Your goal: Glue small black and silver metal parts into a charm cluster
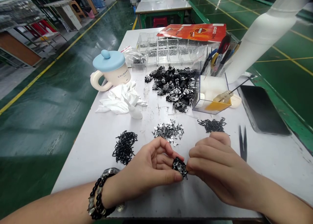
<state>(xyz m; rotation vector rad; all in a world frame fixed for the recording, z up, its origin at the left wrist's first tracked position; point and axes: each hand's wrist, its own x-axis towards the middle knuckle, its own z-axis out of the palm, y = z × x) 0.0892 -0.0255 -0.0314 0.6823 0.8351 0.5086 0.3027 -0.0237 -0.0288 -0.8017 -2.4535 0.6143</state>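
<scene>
Between thumb and fingers, my left hand (153, 165) grips a small black-and-silver metal part (179, 167) above the near side of the white table (88, 168). My right hand (215, 165) is closed, its fingertips pressed to the right edge of that same part; whether they pinch anything else is hidden. Just beyond the hands lies a pile of small silver metal pieces (168, 131). A heap of thin black bent pieces (125, 146) is left of my left hand. More small black pieces (212, 124) lie behind my right hand, and black tweezers (243, 143) rest to its right.
A large pile of black-and-silver parts (174, 83) sits mid-table, before a clear compartment box (166, 56). Left are a lidded mug (114, 72) and white cloth (117, 98). Right stand a clear tool holder (211, 106), a tall white bottle (266, 34) and a phone (265, 109).
</scene>
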